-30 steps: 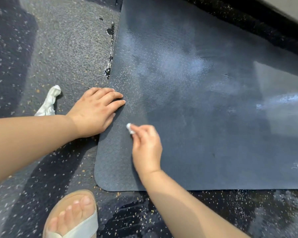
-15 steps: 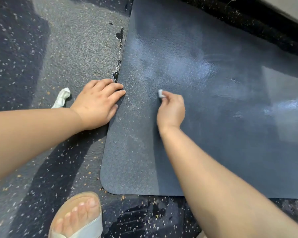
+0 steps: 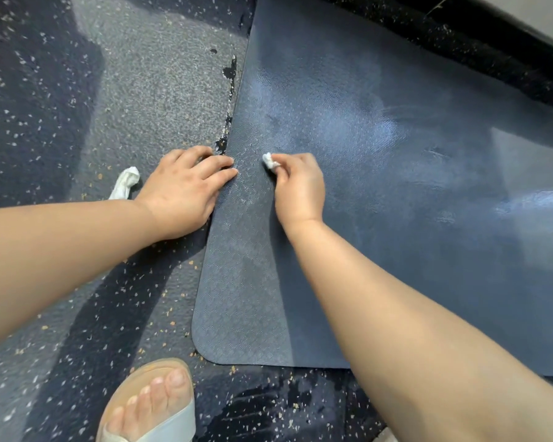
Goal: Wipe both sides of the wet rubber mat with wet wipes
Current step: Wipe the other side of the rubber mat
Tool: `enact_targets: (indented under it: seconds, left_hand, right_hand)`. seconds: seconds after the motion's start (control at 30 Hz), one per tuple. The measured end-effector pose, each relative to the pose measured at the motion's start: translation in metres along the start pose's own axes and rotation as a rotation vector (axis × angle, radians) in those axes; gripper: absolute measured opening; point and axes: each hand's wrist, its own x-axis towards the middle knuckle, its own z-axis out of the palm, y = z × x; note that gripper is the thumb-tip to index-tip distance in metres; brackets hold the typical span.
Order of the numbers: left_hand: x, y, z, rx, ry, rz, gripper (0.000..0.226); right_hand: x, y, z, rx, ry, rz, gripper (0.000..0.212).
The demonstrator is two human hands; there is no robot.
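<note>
A large dark blue-grey rubber mat [image 3: 380,218] lies flat on the speckled floor, shiny with wet patches. My right hand [image 3: 299,188] pinches a small balled white wet wipe [image 3: 268,160] and presses it on the mat near its left edge. My left hand [image 3: 186,189] lies flat with straight fingers, palm on the floor, fingertips touching the mat's left edge.
A second crumpled white wipe [image 3: 125,183] lies on the floor just left of my left wrist. My foot in a pale sandal [image 3: 154,406] stands below the mat's rounded near corner. Wet dark patches mark the floor [image 3: 77,122] near the mat's edge.
My right hand moved the wipe up the mat away from me, then left towards the mat's edge. My left hand stayed at the edge.
</note>
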Motion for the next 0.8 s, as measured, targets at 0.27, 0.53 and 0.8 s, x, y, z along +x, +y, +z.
enact_targets:
  seconds: [0.27, 0.53, 0.8]
  left_hand:
    - [0.000, -0.001, 0.004, -0.026, -0.014, -0.023, 0.047]
    - [-0.004, -0.001, 0.003, -0.053, -0.051, -0.066, 0.050]
    - [-0.009, 0.000, 0.002, 0.025, -0.161, -0.077, 0.057]
  right_hand:
    - [-0.096, -0.004, 0.014, -0.026, -0.268, -0.347, 0.018]
    - [-0.026, -0.015, -0.002, 0.036, -0.112, -0.131, 0.021]
    - [-0.117, -0.008, 0.009, -0.044, -0.334, -0.413, 0.020]
